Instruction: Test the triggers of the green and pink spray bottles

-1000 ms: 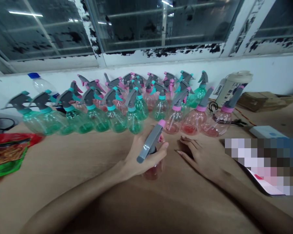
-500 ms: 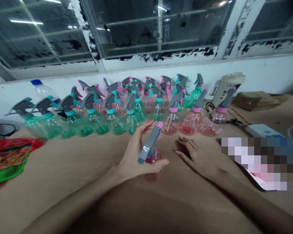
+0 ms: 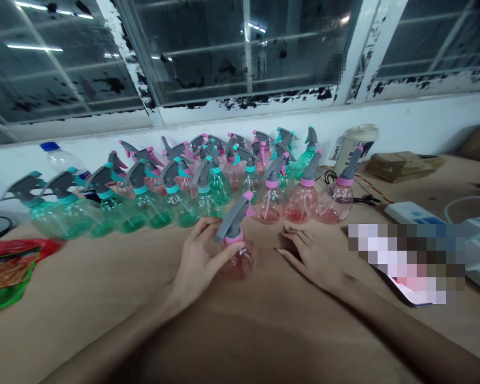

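Note:
A pink spray bottle (image 3: 240, 261) with a grey and pink trigger head stands on the table in front of me. My left hand (image 3: 202, 253) is around its left side, thumb against the front just below the pink collar. The other fingers of that hand curl behind and are partly hidden by the head. To the right, my right hand (image 3: 310, 253) rests on the tabletop with thumb and fingers apart, holding nothing. Beyond both hands stand rows of similar bottles, including a green spray bottle (image 3: 188, 210) and a pink-collared spray bottle (image 3: 300, 205).
A red and green food packet (image 3: 12, 272) lies at the left. On the right are a phone (image 3: 408, 272), partly blurred out, a white power strip (image 3: 412, 216) and a cardboard piece (image 3: 402, 166). A coffee cup (image 3: 354, 146) and a blue-capped bottle (image 3: 62, 157) stand near the wall.
The held spray bottle has moved slightly away from me, toward the rows, and my left hand now sits more to its left side. The right hand stays resting. The view has shifted a little.

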Demonstrator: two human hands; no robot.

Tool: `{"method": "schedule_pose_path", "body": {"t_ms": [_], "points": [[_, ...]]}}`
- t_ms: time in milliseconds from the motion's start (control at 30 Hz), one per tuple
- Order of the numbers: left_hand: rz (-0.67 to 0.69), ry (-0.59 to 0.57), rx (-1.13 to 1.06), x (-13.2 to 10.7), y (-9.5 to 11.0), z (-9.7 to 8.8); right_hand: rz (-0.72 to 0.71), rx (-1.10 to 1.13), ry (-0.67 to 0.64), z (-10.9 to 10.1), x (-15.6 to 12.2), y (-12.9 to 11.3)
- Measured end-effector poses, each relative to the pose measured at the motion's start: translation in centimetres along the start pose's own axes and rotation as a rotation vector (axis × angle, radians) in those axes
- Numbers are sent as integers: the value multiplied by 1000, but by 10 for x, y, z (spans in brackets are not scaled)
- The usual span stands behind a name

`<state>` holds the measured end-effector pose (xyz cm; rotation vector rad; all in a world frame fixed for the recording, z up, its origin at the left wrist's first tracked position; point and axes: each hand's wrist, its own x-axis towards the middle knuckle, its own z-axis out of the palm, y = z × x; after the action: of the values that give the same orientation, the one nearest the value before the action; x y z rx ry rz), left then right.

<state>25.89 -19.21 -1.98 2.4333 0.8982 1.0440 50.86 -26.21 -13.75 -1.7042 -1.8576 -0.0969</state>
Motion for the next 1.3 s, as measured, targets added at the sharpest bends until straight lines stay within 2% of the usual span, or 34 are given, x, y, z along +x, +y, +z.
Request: {"method": "schedule_pose_path", "body": {"t_ms": [200,433,567,800,1000,1100,1233,1300], "points": [[-11,67,33,43,-26,20,-4,-1,5,0,0,0],[-19,145,-45,86,-49,45,10,-6,-6,0,-1,-1],[-40,176,-48,97,-54,53,0,-6,-3,0,0,0],[-40,182,-90,104,-56,59,3,3,-5,0,0,0],[-31,163,-100,96,-54,53,2,0,7,-3,1,-3],[-17,138,-45,75,-44,41,3,0,-9,-4,2,-5],[78,150,-44,38,-20,32,10,-19,-22,-4,2,-4],[131,50,4,25,-6,36,10,-19,-18,-3,2,-4]]}}
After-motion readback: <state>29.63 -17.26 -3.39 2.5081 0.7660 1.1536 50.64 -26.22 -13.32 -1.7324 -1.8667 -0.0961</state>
